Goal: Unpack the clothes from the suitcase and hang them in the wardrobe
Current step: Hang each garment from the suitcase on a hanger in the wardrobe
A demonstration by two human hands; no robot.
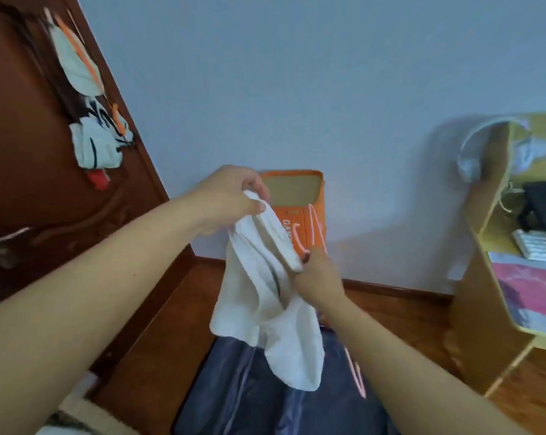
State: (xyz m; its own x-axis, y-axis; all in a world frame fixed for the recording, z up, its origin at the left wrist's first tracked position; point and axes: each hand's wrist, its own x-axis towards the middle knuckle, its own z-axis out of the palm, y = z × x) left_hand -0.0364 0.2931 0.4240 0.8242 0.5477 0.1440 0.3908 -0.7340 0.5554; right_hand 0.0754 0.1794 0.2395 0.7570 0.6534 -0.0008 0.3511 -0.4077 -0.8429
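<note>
At centre frame, our left hand (230,196) pinches the top of a white garment (265,296). Our right hand (317,277) grips its edge with a pink hanger (312,227), above the dark suitcase (249,400) at lower centre.

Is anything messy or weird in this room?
A little. The white garment hangs crumpled between the left hand and the right hand, not yet on the pink hanger. Another pink hanger lies loose on the dark suitcase. On the desk shelf, things look jumbled.
</note>
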